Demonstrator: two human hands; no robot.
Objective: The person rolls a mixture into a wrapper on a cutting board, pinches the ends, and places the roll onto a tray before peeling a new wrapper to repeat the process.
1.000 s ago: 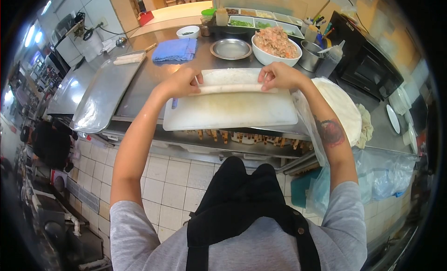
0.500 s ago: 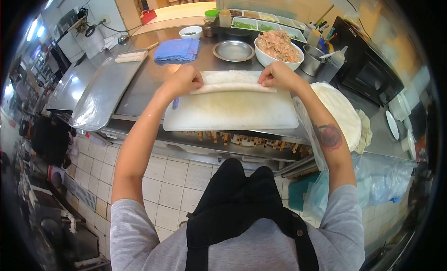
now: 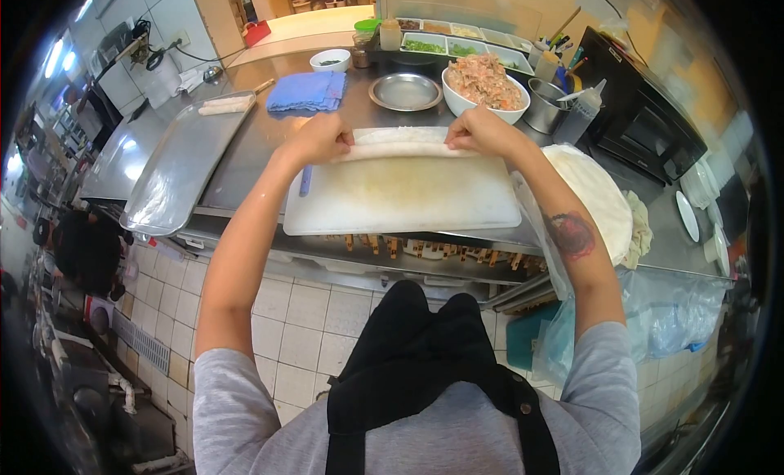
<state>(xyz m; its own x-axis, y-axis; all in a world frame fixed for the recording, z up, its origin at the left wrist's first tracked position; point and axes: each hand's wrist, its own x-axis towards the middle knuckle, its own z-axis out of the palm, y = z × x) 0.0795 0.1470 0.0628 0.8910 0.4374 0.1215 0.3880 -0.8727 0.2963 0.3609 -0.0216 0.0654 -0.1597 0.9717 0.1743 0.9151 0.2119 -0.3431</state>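
Note:
A long pale dough roll (image 3: 398, 151) lies crosswise on the white cutting board (image 3: 402, 204), near its far edge. Beyond the roll, a strip of thin white wrapper (image 3: 398, 136) still lies flat. My left hand (image 3: 324, 138) is closed at the roll's left end, fingertips pinched on it. At the other end my right hand (image 3: 483, 133) grips the roll in the same way, thumb and fingers together. Whatever is inside the roll is hidden by the wrapper.
A bowl of minced filling (image 3: 483, 84) and a round metal dish (image 3: 406, 92) stand behind the board. Left are a folded blue cloth (image 3: 307, 91) and a metal tray (image 3: 175, 165) holding finished rolls (image 3: 226, 104). Round white sheets (image 3: 600, 205) lie right.
Both hands have turned the roll slightly away from me, and the flat wrapper strip beyond it is narrower. My right hand has shifted a little left.

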